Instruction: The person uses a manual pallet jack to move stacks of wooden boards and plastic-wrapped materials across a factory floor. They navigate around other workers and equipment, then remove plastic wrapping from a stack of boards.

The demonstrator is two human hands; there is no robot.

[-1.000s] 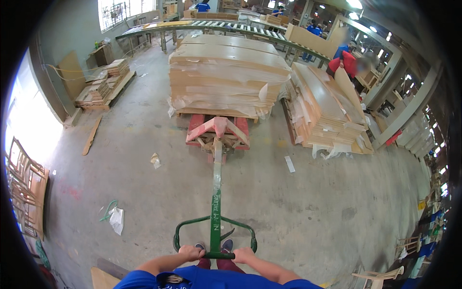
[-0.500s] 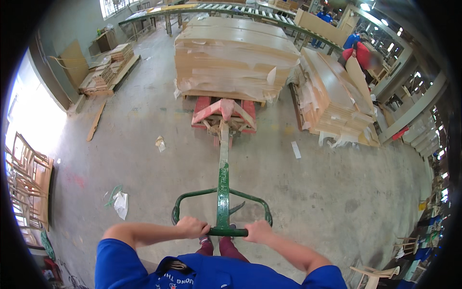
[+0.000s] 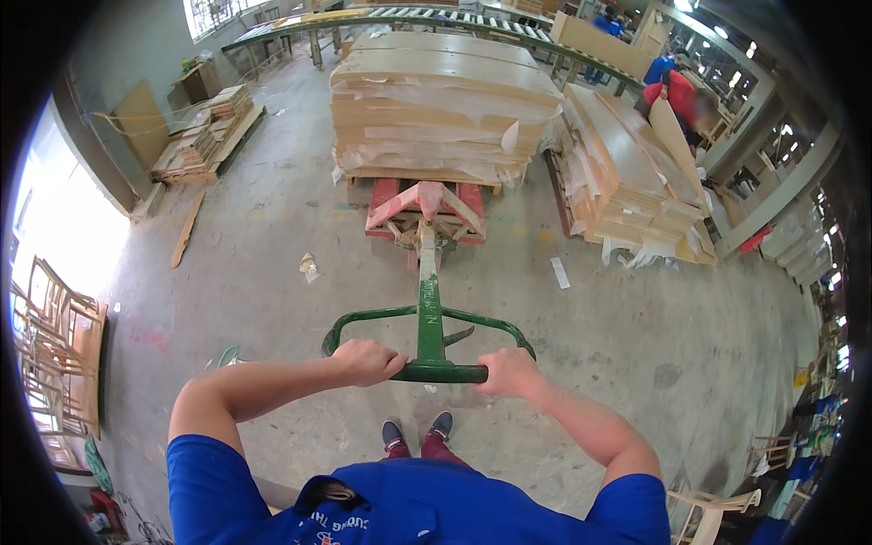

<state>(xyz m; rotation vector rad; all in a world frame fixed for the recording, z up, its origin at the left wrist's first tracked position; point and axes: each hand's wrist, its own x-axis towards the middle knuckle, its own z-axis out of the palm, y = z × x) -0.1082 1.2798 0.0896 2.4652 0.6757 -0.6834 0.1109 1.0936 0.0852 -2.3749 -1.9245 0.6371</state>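
A green pallet jack handle (image 3: 430,341) rises in front of me, its shaft running away to the red pallet jack base (image 3: 428,205). My left hand (image 3: 367,362) is wrapped round the left end of the handle's crossbar. Round the right end, my right hand (image 3: 510,373) is closed too. A small lever (image 3: 460,336) sits inside the handle loop, apart from my fingers. Beyond the base stands a tall stack of wooden panels (image 3: 436,113) on a pallet, with torn white wrapping between its layers. The forks are hidden beneath that load.
A second panel stack (image 3: 627,173) stands right, with a person in red (image 3: 672,91) beside it. Small wood pieces (image 3: 211,132) lie on a pallet at far left. Chair frames (image 3: 59,345) line the left side. A roller conveyor (image 3: 436,20) crosses the back. Scraps litter the floor.
The handle crossbar and both my hands have moved up and away from my body. My feet now show below the bar. The panel stack has hardly shifted.
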